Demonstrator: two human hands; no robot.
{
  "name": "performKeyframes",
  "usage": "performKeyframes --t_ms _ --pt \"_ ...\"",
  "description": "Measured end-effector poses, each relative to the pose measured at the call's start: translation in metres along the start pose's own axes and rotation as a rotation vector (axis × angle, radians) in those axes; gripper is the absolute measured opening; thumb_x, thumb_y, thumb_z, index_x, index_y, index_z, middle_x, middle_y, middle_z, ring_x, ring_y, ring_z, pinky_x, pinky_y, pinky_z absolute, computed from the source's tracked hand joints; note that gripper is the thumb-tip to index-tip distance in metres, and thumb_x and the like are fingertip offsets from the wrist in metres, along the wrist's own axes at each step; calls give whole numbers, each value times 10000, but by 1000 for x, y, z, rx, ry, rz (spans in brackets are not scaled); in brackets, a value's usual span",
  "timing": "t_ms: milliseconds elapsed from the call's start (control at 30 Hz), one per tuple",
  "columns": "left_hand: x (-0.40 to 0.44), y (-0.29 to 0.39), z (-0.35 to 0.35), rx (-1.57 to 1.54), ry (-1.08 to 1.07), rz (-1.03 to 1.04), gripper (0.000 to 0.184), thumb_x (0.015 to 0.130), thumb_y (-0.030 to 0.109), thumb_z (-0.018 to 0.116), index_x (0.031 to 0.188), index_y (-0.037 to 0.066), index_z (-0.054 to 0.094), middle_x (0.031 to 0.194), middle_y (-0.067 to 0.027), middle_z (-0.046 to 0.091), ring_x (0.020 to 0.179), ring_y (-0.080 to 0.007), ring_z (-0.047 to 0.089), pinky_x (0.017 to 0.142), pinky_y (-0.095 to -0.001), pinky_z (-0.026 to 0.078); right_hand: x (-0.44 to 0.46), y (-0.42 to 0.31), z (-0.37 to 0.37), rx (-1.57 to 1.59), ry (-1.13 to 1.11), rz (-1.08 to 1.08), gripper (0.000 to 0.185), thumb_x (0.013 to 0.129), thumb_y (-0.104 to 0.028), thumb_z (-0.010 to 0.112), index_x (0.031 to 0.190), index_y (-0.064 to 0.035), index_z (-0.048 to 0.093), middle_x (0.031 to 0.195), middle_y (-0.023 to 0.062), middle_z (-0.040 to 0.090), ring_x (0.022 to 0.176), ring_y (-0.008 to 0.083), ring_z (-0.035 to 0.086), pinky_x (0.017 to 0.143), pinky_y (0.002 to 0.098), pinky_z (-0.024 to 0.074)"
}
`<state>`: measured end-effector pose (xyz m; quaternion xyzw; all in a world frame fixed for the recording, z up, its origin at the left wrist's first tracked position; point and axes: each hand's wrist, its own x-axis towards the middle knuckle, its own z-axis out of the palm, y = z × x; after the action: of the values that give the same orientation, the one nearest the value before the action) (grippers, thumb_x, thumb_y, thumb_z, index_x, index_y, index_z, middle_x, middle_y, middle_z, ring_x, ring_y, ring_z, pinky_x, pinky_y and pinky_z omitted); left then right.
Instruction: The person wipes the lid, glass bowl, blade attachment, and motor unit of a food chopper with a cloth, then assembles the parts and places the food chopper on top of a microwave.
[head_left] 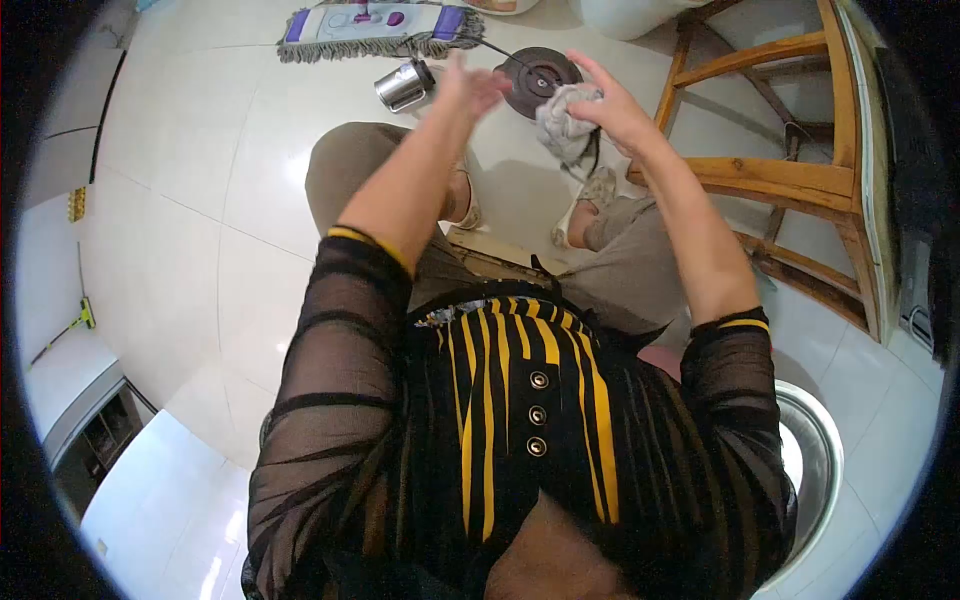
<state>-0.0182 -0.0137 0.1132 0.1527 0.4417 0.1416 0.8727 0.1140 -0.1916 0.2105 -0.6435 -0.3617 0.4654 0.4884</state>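
My right hand [618, 112] grips a crumpled grey-white cloth [570, 128], which hangs down from between the thumb and fingers. My left hand [474, 92] is raised to the left of it, holding nothing, fingers apart and slightly blurred. Between and beyond my hands a dark brown round disc [540, 78] with a raised centre rests on the floor, and a black cord runs to it. Left of my left hand, a shiny metal cup [403, 87] with a handle and a dark end lies on its side.
A flat mop [370, 28] with purple ends and grey fringe lies at the top. A wooden chair [765, 175] stands at the right. Behind my right elbow sits a metal basin [822, 440]. A white container [630, 15] is at the top edge. Pale tiles cover the floor [190, 150].
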Motion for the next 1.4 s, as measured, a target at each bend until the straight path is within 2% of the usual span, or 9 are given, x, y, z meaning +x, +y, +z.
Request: performKeyframes --t_ms 167,233,367,1000,1100,1133,1200,1300,1400 --pt "-68 -31 54 227 -286 188 372 872 351 383 1018 66 573 863 -64 598 771 -189 529 739 -339 405 19 7 17 127 24 -106 692 665 -57 631 1291 -57 336 992 100 548 883 169 523 777 273 426" --pt "-68 -9 52 448 -216 339 340 879 285 373 1068 79 565 1053 -45 578 940 -150 523 849 -320 361 22 6 22 236 56 -38 690 674 -45 628 1295 -48 326 1020 109 528 882 161 520 771 274 427" --pt "-51 11 49 682 -315 393 204 847 196 450 955 84 580 928 -19 596 812 -132 543 728 -249 391 31 11 23 261 83 -65 690 679 -31 623 1300 -53 320 1054 118 507 869 148 515 775 265 420" --pt "25 155 -51 81 299 666 201 873 196 479 813 16 545 751 -81 579 684 -207 587 516 -235 422 5 3 4 244 -102 52 669 690 -11 593 1305 -95 344 1048 75 512 867 119 514 786 264 421" --pt "17 121 -31 369 -55 393 489 906 409 286 951 -22 512 1020 -205 573 817 -248 552 709 -348 431 11 4 -2 323 -23 -15 644 696 -4 582 1294 -86 358 1001 59 532 858 124 518 776 263 426" --pt "-18 94 14 298 55 213 564 892 458 277 1106 -27 468 1179 -178 506 973 -257 538 849 -366 383 15 2 -4 395 8 6 634 696 1 577 1288 -81 363 1002 54 533 859 124 518 779 259 423" --pt "-29 61 38 504 -354 43 586 879 479 309 1187 -1 447 1212 -120 493 1106 -243 478 881 -333 373 22 3 -7 465 35 25 604 701 0 563 1272 -60 376 1041 57 518 898 136 508 811 255 400" --pt "-64 23 80 778 -575 241 462 869 416 425 1123 45 529 1073 -65 570 952 -153 531 812 -278 386 34 13 0 522 59 -37 596 703 -14 557 1269 -51 376 1071 78 505 949 147 487 843 265 378" --pt "-36 17 73 951 -422 362 354 865 353 469 1000 52 598 926 -33 604 818 -113 540 748 -262 390 35 17 2 505 101 2 601 701 -24 559 1271 -47 372 1067 94 505 969 160 479 852 278 373"
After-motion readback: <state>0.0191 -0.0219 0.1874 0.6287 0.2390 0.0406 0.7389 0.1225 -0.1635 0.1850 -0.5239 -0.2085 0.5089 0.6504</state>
